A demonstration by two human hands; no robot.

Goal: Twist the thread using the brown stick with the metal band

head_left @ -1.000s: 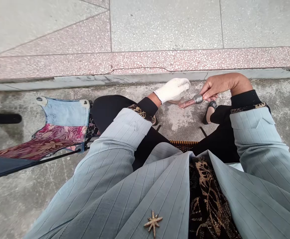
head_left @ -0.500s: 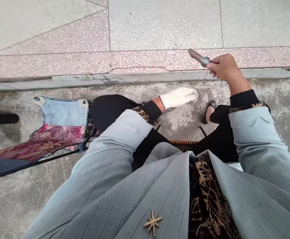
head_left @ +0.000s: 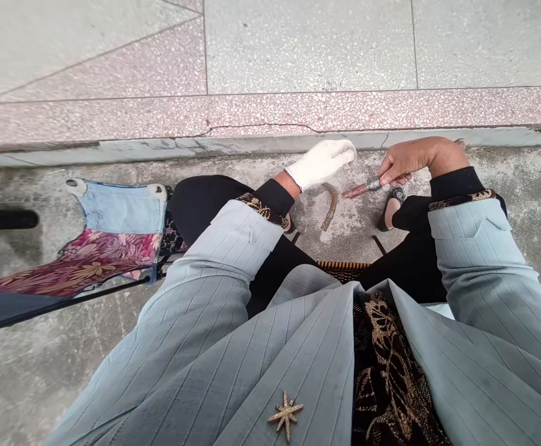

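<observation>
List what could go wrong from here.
The bare right hand has no protection, unlike the gloved left hand, so a slip of the metal-collared tool could catch skin. Dropped, it could hit the sandalled foot below. The curved brown strip on the concrete could get knocked or stepped on.

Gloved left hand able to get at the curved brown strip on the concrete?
Likely yes: the white-gloved left hand sits just above the curved brown strip, and no object shows between them; the left sleeve lies beside it, not over it.
</observation>
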